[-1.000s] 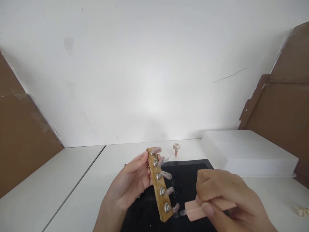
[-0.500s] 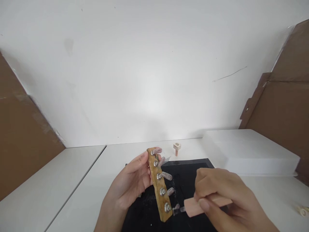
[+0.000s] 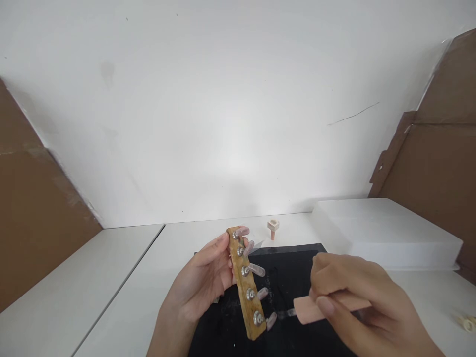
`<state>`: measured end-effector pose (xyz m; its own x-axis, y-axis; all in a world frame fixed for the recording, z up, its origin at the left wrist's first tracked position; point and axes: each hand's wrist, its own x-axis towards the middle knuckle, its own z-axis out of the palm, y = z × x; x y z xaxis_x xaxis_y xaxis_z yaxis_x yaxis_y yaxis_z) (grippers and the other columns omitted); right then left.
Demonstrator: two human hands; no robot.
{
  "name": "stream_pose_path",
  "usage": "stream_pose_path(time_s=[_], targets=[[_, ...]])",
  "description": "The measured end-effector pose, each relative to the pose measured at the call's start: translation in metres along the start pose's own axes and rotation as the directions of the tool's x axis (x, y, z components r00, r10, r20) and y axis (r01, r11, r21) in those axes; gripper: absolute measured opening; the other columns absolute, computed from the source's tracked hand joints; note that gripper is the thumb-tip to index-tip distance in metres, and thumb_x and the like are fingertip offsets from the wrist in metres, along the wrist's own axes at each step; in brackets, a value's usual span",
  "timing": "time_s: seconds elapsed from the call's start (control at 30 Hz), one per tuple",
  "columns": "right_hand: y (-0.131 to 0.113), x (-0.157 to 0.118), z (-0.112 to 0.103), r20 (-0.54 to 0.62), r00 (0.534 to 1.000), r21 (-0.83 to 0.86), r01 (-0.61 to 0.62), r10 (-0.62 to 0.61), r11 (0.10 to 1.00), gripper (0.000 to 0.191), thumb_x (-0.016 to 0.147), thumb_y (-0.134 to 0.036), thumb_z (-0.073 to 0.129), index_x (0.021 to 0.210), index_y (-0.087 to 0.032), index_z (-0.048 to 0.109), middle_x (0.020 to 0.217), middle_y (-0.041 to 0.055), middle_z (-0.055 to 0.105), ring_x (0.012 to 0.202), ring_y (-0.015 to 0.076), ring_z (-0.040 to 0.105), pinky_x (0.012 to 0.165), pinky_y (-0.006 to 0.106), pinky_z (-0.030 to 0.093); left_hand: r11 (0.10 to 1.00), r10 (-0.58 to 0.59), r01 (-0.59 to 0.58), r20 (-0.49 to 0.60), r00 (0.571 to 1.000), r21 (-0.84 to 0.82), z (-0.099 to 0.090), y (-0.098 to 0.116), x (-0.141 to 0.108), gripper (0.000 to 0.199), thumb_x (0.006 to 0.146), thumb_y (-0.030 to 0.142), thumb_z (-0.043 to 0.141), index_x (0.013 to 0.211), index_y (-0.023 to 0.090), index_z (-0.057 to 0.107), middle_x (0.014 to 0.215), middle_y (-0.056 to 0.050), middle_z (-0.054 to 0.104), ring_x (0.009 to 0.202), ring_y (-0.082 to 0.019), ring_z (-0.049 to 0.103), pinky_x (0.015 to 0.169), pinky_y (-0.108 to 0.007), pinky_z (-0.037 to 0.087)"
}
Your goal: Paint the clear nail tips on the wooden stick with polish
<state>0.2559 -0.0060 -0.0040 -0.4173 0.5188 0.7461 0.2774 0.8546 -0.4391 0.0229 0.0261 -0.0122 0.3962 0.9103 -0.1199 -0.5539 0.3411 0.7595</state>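
Observation:
In my left hand [image 3: 203, 285], fingers closed around its upper end, is a yellowish wooden strip [image 3: 247, 302] held tilted. Several round metal stands run along it, each with a translucent pinkish false nail [image 3: 256, 269] sticking out to the right. My right hand [image 3: 353, 297] pinches the thick pink handle of a small brush [image 3: 310, 310]. Its bristles are blurred and point left towards the lowest false nail [image 3: 271, 321], with a narrow gap between them as far as I can see.
A black mat [image 3: 290, 277] lies under my hands on the white table [image 3: 130, 292]. Behind it stands a small cream block on a pink stem [image 3: 272, 227]. A white box-like slab [image 3: 386, 233] is at the right, with brown cardboard [image 3: 435, 163] beyond. Small pale rings [image 3: 466, 323] lie at the right edge.
My right hand has moved the brush right and slightly up, away from the lowest false nail. My left hand and the wooden strip have hardly moved.

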Motion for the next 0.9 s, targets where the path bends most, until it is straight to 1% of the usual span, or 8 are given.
stream_pose_path(time_s=[0.07,0.17,0.33,0.5,0.63,0.77,0.83,0.9], targets=[[-0.003,0.004,0.001,-0.027,0.999,0.051,0.030,-0.028,0.998,0.026,0.078,0.003,0.048,0.078,-0.023,0.050,0.057,-0.0066,0.060,0.050,0.0079,0.051,0.047,0.018,0.036,1.000,-0.007,0.007,-0.027,1.000,0.001,0.001,0.003,0.001,0.024,0.095,0.026,0.054,0.104,0.015,0.072,0.089,-0.007,0.067,0.078,-0.015,0.063,0.070,-0.028,0.052],[-0.005,0.008,-0.001,0.018,0.999,0.083,0.029,-0.031,0.996,0.027,0.077,0.004,0.047,0.078,-0.022,0.052,0.057,-0.0064,0.059,0.049,0.0074,0.048,0.046,0.018,0.035,1.000,-0.012,0.012,-0.045,0.999,-0.001,0.007,0.005,0.001,0.024,0.095,0.026,0.054,0.104,0.014,0.072,0.088,-0.008,0.067,0.078,-0.016,0.064,0.070,-0.029,0.052],[-0.004,0.007,-0.004,0.082,0.997,-0.009,-0.009,0.010,1.000,0.025,0.077,0.004,0.048,0.075,-0.021,0.052,0.060,-0.0063,0.055,0.049,0.0067,0.049,0.046,0.018,0.036,1.000,-0.006,0.005,-0.067,0.998,-0.011,0.012,0.004,0.000,0.023,0.094,0.025,0.055,0.102,0.014,0.073,0.087,-0.007,0.066,0.076,-0.015,0.064,0.068,-0.027,0.051],[-0.005,0.006,-0.006,0.065,0.998,-0.097,0.005,0.001,0.995,0.024,0.079,0.001,0.049,0.072,-0.022,0.048,0.057,-0.0074,0.047,0.047,0.0069,0.045,0.045,0.018,0.034,1.000,0.004,-0.004,-0.050,0.999,0.000,0.010,0.006,-0.004,0.022,0.094,0.026,0.055,0.101,0.015,0.073,0.087,-0.006,0.066,0.074,-0.015,0.063,0.068,-0.028,0.052],[-0.011,0.006,-0.008,0.023,1.000,-0.100,0.010,-0.008,0.995,0.023,0.083,0.000,0.049,0.076,-0.022,0.051,0.059,-0.0054,0.050,0.048,0.0076,0.049,0.045,0.019,0.036,0.999,0.018,-0.016,-0.060,0.998,0.032,0.011,0.009,-0.008,0.021,0.093,0.028,0.057,0.101,0.016,0.073,0.088,-0.005,0.066,0.075,-0.016,0.063,0.068,-0.028,0.051],[-0.015,0.010,-0.008,-0.021,0.998,-0.011,0.051,-0.051,0.999,0.022,0.083,-0.001,0.051,0.081,-0.022,0.055,0.058,-0.0043,0.057,0.048,0.0089,0.053,0.044,0.018,0.040,0.999,0.022,-0.019,-0.063,0.998,0.035,0.010,0.012,-0.008,0.020,0.093,0.028,0.058,0.101,0.017,0.073,0.089,-0.006,0.066,0.079,-0.017,0.065,0.069,-0.029,0.051],[-0.017,0.012,-0.008,-0.023,0.998,-0.003,0.059,-0.059,0.998,0.018,0.085,-0.005,0.055,0.083,-0.023,0.059,0.058,-0.0029,0.061,0.049,0.0108,0.056,0.043,0.019,0.043,0.999,0.019,-0.017,-0.060,0.998,0.031,0.010,0.014,-0.007,0.020,0.093,0.028,0.058,0.101,0.017,0.073,0.090,-0.006,0.067,0.080,-0.017,0.065,0.070,-0.029,0.052],[-0.018,0.013,-0.008,-0.013,0.999,-0.032,0.044,-0.044,0.999,0.011,0.088,-0.015,0.060,0.082,-0.024,0.062,0.060,-0.0006,0.063,0.051,0.0133,0.058,0.044,0.021,0.046,0.999,0.022,-0.021,-0.056,0.998,0.025,0.012,0.015,-0.006,0.020,0.092,0.028,0.059,0.101,0.017,0.072,0.090,-0.006,0.067,0.080,-0.017,0.066,0.070,-0.029,0.052]])
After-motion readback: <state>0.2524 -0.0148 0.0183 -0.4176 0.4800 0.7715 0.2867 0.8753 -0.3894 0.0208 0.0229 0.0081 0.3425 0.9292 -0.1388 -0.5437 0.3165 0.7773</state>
